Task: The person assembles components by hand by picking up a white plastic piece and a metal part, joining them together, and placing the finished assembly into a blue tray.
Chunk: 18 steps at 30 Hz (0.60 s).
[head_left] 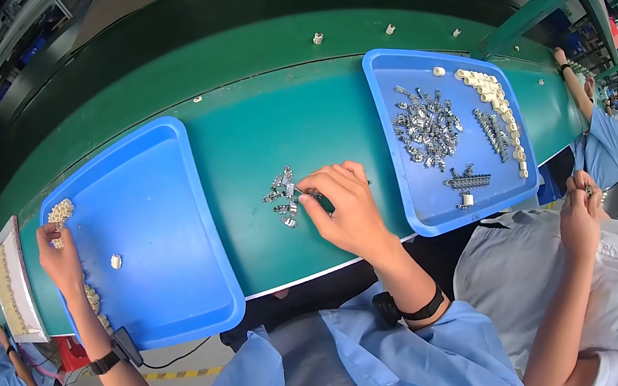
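My left hand [62, 263] reaches into the left blue tray [154, 226], its thumb and fingers curled around small cream pieces at the edge of a little heap [62, 210]. One whitish cylindrical piece [116, 261] lies apart on that tray's floor. Over the green tabletop [254, 130] between the trays, my right hand [346, 208] has thumb and index finger pinched at a small metal clip [298, 189]; the fingers partly hide it. Just left of those fingertips lies a loose cluster of shiny metal clips [278, 189].
The right blue tray [420, 218] holds a metal-clip pile [425, 126], clip strips [493, 134] and cream cylinders [506, 114]. Along the green belt [262, 76] sit spaced small pieces. A white box [18, 286] stands far left. A co-worker's hand [581, 215] is at right.
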{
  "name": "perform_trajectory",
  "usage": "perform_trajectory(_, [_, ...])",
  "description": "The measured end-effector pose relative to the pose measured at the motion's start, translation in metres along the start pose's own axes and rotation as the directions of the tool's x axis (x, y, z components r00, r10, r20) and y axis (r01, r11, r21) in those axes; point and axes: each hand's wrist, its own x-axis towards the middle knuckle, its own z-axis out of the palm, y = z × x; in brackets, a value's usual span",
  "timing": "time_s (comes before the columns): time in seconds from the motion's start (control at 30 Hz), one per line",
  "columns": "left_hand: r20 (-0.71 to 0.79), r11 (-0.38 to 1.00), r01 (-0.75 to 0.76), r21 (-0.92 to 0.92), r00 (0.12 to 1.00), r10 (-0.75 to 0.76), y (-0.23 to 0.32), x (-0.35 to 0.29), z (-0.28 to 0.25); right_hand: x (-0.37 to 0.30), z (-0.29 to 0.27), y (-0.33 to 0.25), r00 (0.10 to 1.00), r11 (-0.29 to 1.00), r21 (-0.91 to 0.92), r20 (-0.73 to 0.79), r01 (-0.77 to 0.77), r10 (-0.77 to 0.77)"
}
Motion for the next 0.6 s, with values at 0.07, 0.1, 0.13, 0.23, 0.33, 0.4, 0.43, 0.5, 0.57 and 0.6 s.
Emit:
perform_trajectory(0.07, [-0.006, 0.997, -0.045, -0.056, 0.999, 0.045, 0.015, -0.012, -0.003, -0.001, -0.001, 0.0, 1.0, 0.999, 0.043, 0.024, -0.016, 0.015])
perform_trajectory(0.1, [-0.016, 0.991, -0.088, -0.101, 0.996, 0.086, 0.023, -0.019, -0.011, -0.001, -0.001, -0.002, 0.999, 0.997, 0.074, 0.036, -0.02, 0.017])
perform_trajectory(0.13, [-0.024, 0.979, -0.133, -0.156, 0.991, 0.131, 0.034, -0.026, -0.013, -0.001, -0.003, -0.004, 0.999, 0.997, 0.074, 0.031, -0.019, 0.016])
perform_trajectory(0.23, [0.004, 0.921, -0.227, -0.316, 0.971, 0.24, 0.079, -0.057, -0.019, 0.001, -0.01, -0.016, 0.997, 0.988, 0.149, 0.065, 0.031, -0.042])
perform_trajectory(0.33, [0.108, 0.745, -0.077, -0.663, 0.975, 0.196, 0.119, -0.103, -0.021, -0.002, -0.012, -0.036, 0.998, 0.929, 0.365, 0.044, -0.066, 0.053])
perform_trajectory(0.4, [0.235, 0.582, 0.079, -0.809, 0.952, 0.198, 0.156, -0.132, -0.024, -0.001, -0.015, -0.047, 0.994, 0.875, 0.47, 0.048, -0.112, 0.101])
perform_trajectory(0.43, [0.284, 0.492, 0.156, -0.856, 0.938, 0.198, 0.176, -0.144, -0.024, 0.0, -0.019, -0.05, 0.999, 0.884, 0.467, 0.04, -0.03, 0.013])
perform_trajectory(0.5, [0.33, 0.367, 0.221, -0.904, 0.906, 0.267, 0.202, -0.159, -0.028, 0.004, -0.028, -0.059, 0.987, 0.88, 0.457, 0.028, 0.127, -0.157])
perform_trajectory(0.57, [0.372, 0.222, 0.31, -0.925, 0.859, 0.351, 0.214, -0.169, -0.032, 0.011, -0.038, -0.076, 0.97, 0.853, 0.48, 0.018, 0.204, -0.242])
perform_trajectory(0.6, [0.376, 0.155, 0.342, -0.927, 0.845, 0.381, 0.218, -0.172, -0.034, 0.014, -0.043, -0.084, 0.944, 0.819, 0.497, 0.0, 0.287, -0.33])
